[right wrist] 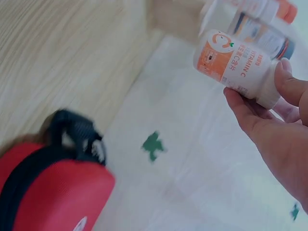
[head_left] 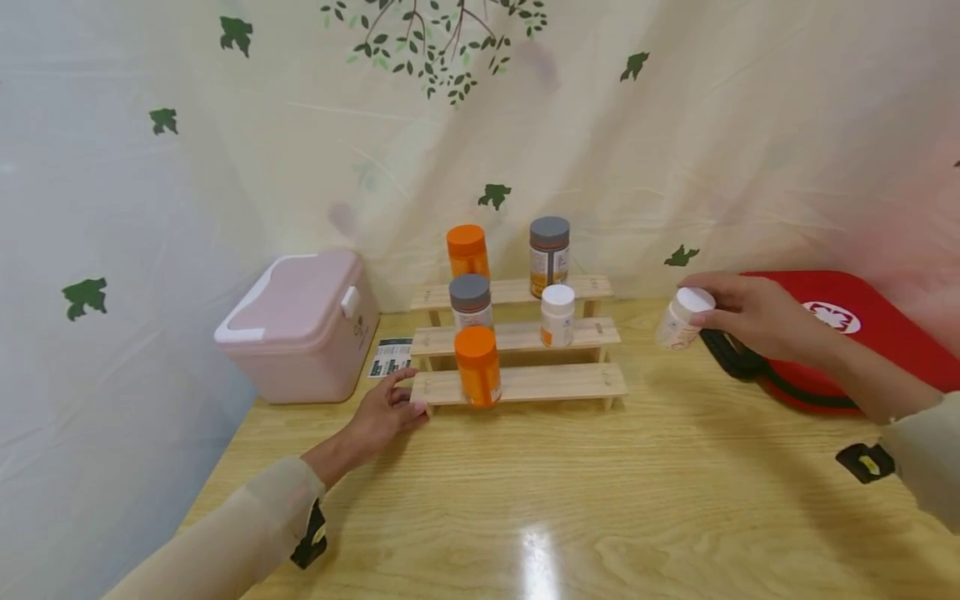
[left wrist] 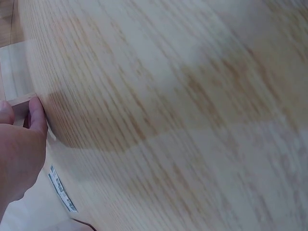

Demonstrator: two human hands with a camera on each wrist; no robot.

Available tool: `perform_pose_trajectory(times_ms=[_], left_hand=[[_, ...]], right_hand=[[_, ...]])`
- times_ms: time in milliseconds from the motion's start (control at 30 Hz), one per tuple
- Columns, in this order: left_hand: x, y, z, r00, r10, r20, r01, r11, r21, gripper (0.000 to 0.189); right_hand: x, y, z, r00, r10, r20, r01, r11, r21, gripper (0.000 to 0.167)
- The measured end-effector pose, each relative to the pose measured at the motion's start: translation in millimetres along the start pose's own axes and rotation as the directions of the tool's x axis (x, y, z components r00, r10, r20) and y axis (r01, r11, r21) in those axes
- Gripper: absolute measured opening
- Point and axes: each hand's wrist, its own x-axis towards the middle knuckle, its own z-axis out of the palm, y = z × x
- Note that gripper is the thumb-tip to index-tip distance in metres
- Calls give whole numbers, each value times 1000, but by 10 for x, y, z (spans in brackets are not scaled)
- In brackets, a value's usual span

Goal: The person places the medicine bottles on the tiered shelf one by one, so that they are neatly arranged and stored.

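My right hand [head_left: 757, 317] grips a small white pill bottle [head_left: 684, 318] by its cap, above the table to the right of the rack. In the right wrist view the bottle [right wrist: 233, 62] shows an orange and white label reading "VITAMIN C". My left hand [head_left: 386, 412] pinches the left end of the lowest step of a three-step wooden rack [head_left: 555, 383]; in the left wrist view, thumb and finger meet on the board's end [left wrist: 21, 102]. On the rack stand orange bottles [head_left: 478, 367], grey-capped bottles [head_left: 550, 258] and another white bottle [head_left: 557, 317].
A pink lidded box [head_left: 300, 333] stands left of the rack, with a printed card [head_left: 390, 357] beside it. To the right lies a red first-aid bag [head_left: 862, 333] with a black strap [head_left: 731, 354]. A leaf-patterned curtain [head_left: 420, 167] hangs behind the table [head_left: 480, 500].
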Motion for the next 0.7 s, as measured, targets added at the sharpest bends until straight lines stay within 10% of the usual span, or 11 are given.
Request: perform_pose_trajectory(times_ms=[700], left_hand=[[-18,-9,5,1000,14,-3,-14,1000,-13,60]], right_hand=[[326,-688,800,955,-251,157,206,944,258,38]])
